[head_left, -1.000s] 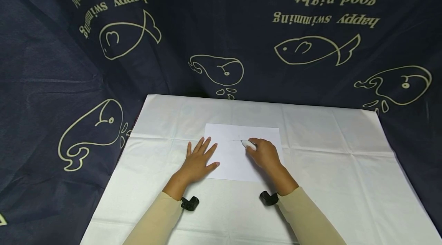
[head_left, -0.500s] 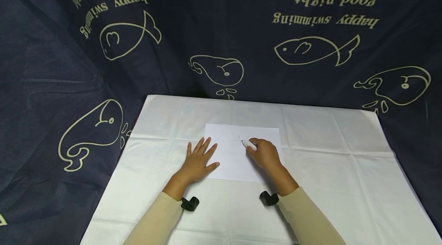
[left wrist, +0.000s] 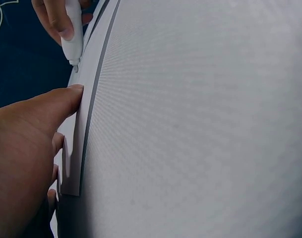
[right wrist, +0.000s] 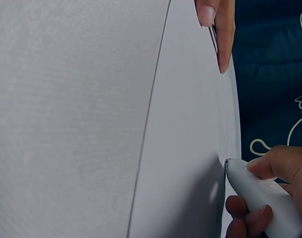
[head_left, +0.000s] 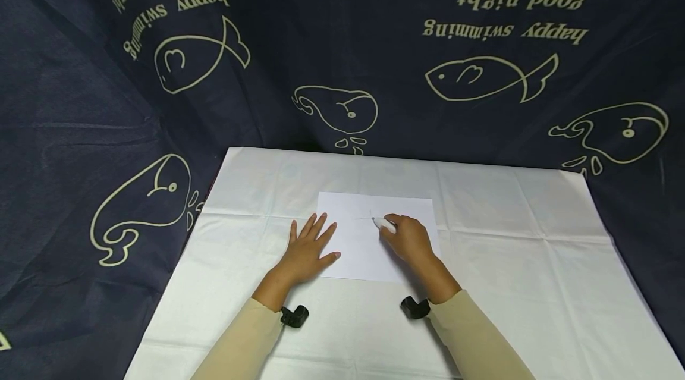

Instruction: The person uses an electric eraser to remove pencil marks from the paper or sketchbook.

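A white sheet of paper (head_left: pixel 364 255) lies flat on the white-covered table. My left hand (head_left: pixel 306 254) rests on its left edge with the fingers spread. In my right hand (head_left: pixel 411 239) I grip a thick white pen-shaped tool (head_left: pixel 384 224) with a small dark tip; its exact kind is unclear. That tip meets the paper a little above the middle, beside a faint horizontal line and a short upright mark. The right wrist view shows the tool's rounded body (right wrist: pixel 262 198) between my thumb and fingers. From the left wrist, the tool (left wrist: pixel 73 39) points down at the sheet.
White cloth (head_left: pixel 524 285) with fold creases covers the table. A dark blue curtain (head_left: pixel 342 29) printed with fish, whales and upside-down lettering hangs behind and to the left. A black camera (head_left: pixel 294 316) sits on the left wrist, and another black camera (head_left: pixel 415 307) on the right.
My right hand and the tool's tip have shifted very slightly to the left. The left hand and the paper stay where they were.
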Available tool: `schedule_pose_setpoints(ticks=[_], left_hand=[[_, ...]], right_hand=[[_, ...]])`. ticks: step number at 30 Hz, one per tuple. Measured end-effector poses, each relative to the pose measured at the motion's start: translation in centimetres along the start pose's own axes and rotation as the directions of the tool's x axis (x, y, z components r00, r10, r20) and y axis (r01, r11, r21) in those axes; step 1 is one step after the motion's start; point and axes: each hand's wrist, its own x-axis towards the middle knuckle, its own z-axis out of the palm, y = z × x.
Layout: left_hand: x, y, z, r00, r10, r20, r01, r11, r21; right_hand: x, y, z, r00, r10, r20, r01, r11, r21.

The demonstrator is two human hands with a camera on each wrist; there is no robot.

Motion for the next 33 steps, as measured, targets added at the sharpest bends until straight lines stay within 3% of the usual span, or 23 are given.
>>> schedule_pose_setpoints(ticks=[6, 13, 19, 25, 33], left_hand=[[0.03, 0.01, 0.03, 1.0, 0.004, -0.006, -0.004, 1.0, -0.006], [-0.12, 0.1, -0.13, 1.0, 0.009, -0.014, -0.009, 1.0, -0.007], [-0.19, 0.16, -0.2, 1.0, 0.012, -0.019, -0.012, 1.0, -0.011], [-0.29, 0.28, -0.41, 0.999, 0.018, -0.032, -0.019, 1.0, -0.015], [-0.27, 0.29, -0.39, 0.999, 0.022, -0.035, -0.023, 1.0, -0.013]], right_hand=[[0.0, -0.03, -0.07, 1.0, 0.012, -0.022, -0.013, 1.0, -0.007], [0.01, -0.16, 0.07, 1.0, -0.006, 0.007, 0.006, 1.0, -0.001], [0.02, -0.08, 0.09, 1.0, -0.003, -0.031, 0.003, 1.0, 0.001], [0.1, -0.2, 0.37, 1.0, -0.021, -0.004, 0.021, 1.0, 0.004], [0.06, -0.28, 0.26, 1.0, 0.009, -0.017, -0.009, 1.0, -0.005]])
